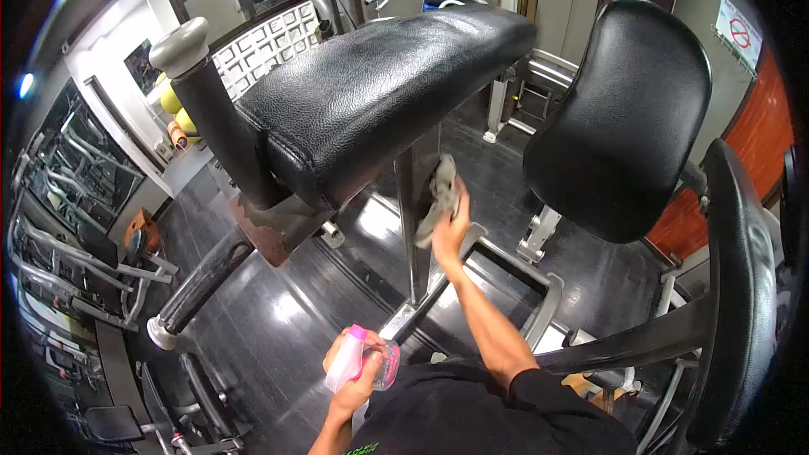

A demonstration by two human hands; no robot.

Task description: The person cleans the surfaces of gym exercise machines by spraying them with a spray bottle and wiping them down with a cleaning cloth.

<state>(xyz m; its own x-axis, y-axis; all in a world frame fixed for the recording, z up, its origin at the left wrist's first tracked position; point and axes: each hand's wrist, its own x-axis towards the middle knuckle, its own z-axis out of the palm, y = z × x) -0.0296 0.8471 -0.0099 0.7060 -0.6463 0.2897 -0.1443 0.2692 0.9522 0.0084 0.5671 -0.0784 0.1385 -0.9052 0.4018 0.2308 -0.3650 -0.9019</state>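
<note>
My left hand [361,383] is wrapped round a spray bottle [347,359] with a pink and white top and a clear body, low in front of my torso. Reaching forward, my right hand [452,223] grips a crumpled grey cloth [439,194]. The cloth lies against the upright metal post [410,244] of a gym machine, just beneath its black padded bench [388,76]. My right fingers are partly hidden by the cloth. A thick post with a pale rounded cap [179,44] stands at the bench's left end.
To the right are a black seat pad [628,118] and a tall black backrest [735,286]. The machine's metal base frame [514,278] crosses the dark floor near my feet. A padded roller arm [202,282] juts out at lower left. More gym equipment [80,261] lines the left side.
</note>
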